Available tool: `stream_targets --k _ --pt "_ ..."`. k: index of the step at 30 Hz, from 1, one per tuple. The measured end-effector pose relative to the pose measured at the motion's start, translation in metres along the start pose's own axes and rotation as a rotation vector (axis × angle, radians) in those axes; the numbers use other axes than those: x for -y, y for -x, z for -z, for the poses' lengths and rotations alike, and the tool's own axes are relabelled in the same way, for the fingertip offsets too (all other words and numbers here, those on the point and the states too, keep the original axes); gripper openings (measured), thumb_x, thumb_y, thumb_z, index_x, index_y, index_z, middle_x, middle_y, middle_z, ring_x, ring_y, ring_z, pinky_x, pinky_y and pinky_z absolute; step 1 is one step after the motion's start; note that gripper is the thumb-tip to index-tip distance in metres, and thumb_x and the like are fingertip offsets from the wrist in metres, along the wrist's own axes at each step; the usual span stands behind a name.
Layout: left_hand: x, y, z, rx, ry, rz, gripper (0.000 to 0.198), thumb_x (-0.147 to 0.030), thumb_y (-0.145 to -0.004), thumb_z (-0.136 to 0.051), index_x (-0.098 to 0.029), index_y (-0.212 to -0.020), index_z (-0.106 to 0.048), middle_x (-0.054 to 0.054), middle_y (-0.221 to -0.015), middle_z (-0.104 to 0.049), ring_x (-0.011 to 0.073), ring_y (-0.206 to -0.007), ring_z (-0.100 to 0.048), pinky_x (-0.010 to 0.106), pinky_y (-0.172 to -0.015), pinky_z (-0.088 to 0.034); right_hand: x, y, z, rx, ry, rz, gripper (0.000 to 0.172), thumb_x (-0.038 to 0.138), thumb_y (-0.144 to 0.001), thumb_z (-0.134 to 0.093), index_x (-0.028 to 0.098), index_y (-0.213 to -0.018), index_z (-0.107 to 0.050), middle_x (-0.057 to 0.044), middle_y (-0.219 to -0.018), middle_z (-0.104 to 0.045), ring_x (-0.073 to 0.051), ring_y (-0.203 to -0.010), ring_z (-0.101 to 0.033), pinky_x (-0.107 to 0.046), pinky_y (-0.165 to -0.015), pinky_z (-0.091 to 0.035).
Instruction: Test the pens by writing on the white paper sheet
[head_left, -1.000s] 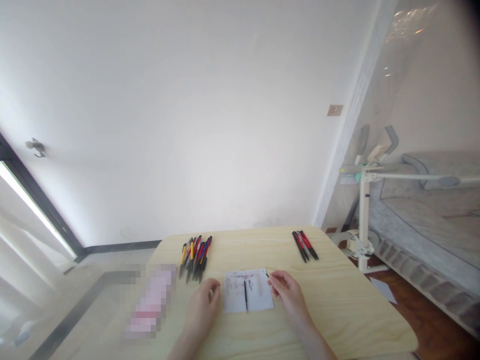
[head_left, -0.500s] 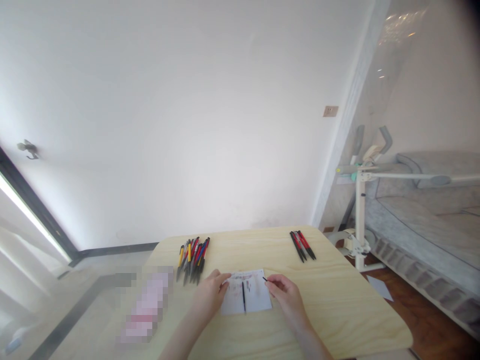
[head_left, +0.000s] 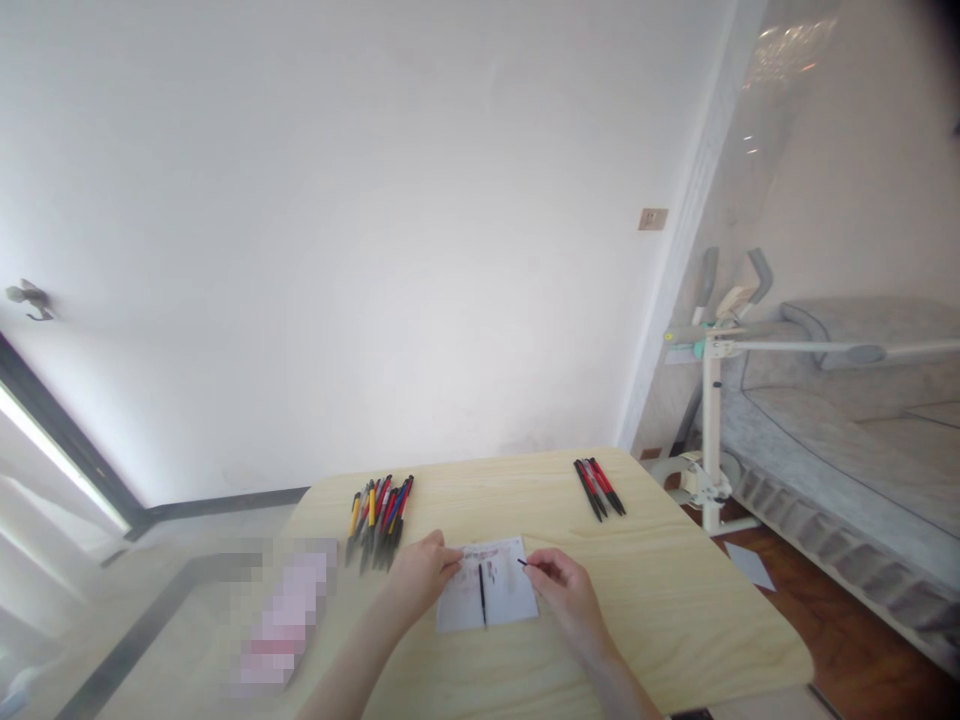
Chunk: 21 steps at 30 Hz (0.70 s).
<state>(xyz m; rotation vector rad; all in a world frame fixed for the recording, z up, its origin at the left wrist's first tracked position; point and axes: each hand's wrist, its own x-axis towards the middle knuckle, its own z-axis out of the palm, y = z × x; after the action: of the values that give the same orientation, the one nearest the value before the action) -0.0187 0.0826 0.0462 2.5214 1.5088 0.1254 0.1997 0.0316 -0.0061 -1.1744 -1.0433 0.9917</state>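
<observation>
A white sheet of paper [head_left: 510, 595] with reddish and dark marks lies on the light wooden table [head_left: 645, 610]. On it rests a thin dark pen part [head_left: 483, 595], pointing toward me. My left hand [head_left: 435, 572] is closed at the paper's upper left edge, thumb and forefinger together; whether it grips the paper is hard to tell. Just right of the paper, my right hand [head_left: 559, 582] pinches a small black piece [head_left: 523, 562] between its fingertips.
Several pens [head_left: 381, 520] with yellow, red and blue parts lie in a pile at the table's back left. A smaller group of red and black pens [head_left: 598, 488] lies at the back right. Beyond the right edge stands a white exercise machine [head_left: 711, 440].
The whole view has shifted slightly, so the scene sits a little further left. Both hands keep nearly the same pose beside the paper.
</observation>
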Motion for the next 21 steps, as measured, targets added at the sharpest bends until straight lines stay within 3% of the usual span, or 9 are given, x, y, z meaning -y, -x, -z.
stream_targets --k 7,21 --pt "0.000 -0.001 -0.003 0.015 -0.012 -0.005 0.025 -0.031 -0.084 -0.043 -0.030 -0.089 -0.067 0.002 -0.080 -0.057 0.0162 -0.075 -0.059 0.022 -0.059 -0.036 0.000 0.000 0.000 0.008 0.022 0.017 0.020 0.032 -0.063 -0.068 0.014 -0.072 -0.065 -0.004 -0.066 -0.063 -0.018 -0.063 -0.056 -0.026 -0.058 -0.044" --pt "0.003 -0.003 -0.012 -0.032 0.127 0.008 0.021 -0.027 -0.079 -0.048 -0.025 -0.087 -0.067 0.002 -0.081 -0.059 0.0169 -0.076 -0.059 0.023 -0.064 -0.038 0.000 0.000 0.000 0.012 0.062 0.029 0.021 0.034 -0.064 -0.067 0.014 -0.071 -0.064 -0.004 -0.065 -0.063 -0.018 -0.062 -0.056 -0.027 -0.058 -0.044"
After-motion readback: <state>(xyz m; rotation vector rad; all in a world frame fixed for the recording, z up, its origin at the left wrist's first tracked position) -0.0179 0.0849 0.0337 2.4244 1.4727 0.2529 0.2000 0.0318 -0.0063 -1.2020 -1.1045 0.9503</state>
